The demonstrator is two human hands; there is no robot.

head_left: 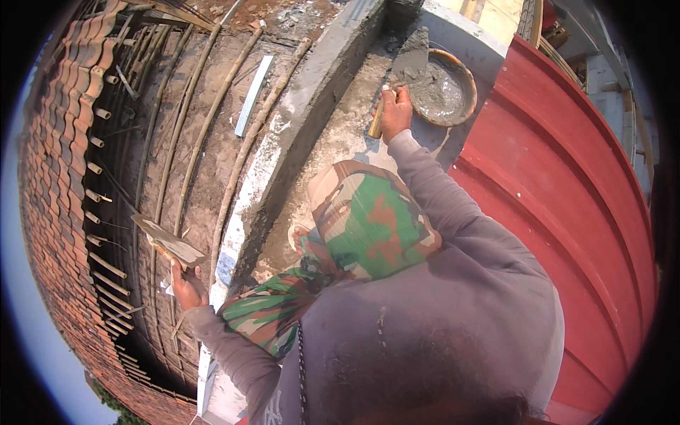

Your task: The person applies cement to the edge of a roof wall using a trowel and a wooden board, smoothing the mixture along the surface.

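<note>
My right hand [397, 113] is closed round the wooden handle of a trowel [412, 55]. Grey wet mortar coats the trowel's blade, which lies over the left rim of a round bowl [472, 85] with more mortar [445, 92] in it. Out to the left, my left hand [188, 285] grips a flat plastering float [170, 241] by its back, beyond the low wall [258, 170]. The wall's side and far top carry fresh grey mortar, while its nearer top is whitish. My knees, in camouflage trousers, are bent between the two hands.
Red metal roofing [552, 198] slopes away on the right. To the left, below the wall, bamboo poles [212, 106] and a pale blue strip [253, 95] lie over brown ground. A tiled roof [60, 163] with protruding bamboo ends lines the far left.
</note>
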